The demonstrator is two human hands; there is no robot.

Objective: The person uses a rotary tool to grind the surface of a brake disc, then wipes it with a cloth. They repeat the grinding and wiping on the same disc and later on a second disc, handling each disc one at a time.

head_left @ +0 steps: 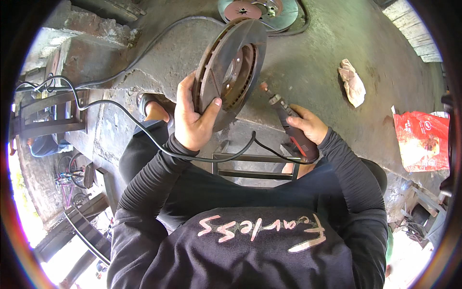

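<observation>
My left hand [197, 115] grips a vented brake disc [230, 72] by its lower left rim, thumb on the near face and fingers behind. The disc is held up on edge, tilted, its rusty hub recess turned to the right. In my right hand [308, 124] is a dark rotary tool [293, 123] with a red patch on its body. Its tip carries a small reddish-brown grinding bit [264, 85], pointing up and left toward the disc, with a gap between them. A black power cord [211, 159] leaves the tool's rear and passes over my left wrist.
At the far edge another brake disc [284, 12] lies flat with a reddish sanding disc [243, 10] on it. A crumpled paper piece [352, 84] and a red bag [421, 139] lie right on the concrete surface [308, 58]. A metal frame [255, 172] stands between my legs.
</observation>
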